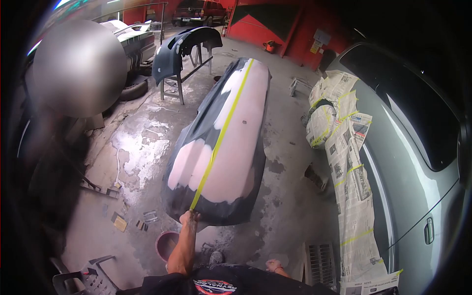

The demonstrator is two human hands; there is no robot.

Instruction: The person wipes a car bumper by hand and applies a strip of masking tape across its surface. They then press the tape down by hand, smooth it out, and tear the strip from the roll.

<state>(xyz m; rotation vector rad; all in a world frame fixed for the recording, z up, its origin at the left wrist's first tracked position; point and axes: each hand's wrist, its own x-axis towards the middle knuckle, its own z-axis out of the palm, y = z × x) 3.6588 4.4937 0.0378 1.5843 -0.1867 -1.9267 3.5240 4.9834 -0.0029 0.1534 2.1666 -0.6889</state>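
Observation:
A long car body panel (241, 142), dark grey with broad pale pink patches, lies lengthwise in front of me; it looks like a bumper. Yellow masking tape (221, 137) runs in a line along its top from the far end to the near end. At the near end my left hand (190, 217) is closed on the end of the tape, its arm stretched forward. My right hand (275, 266) hangs low by my body, apart from the panel. Its fingers look curled; whether they hold anything is hidden.
A silver vehicle (418, 196) stands at right, partly masked with newspaper (351, 182). A dark bumper (184, 46) rests on a metal stand (180, 91) behind. Near my feet are a reddish bucket (164, 246) and a slatted grille (319, 263). A blurred person stands at left.

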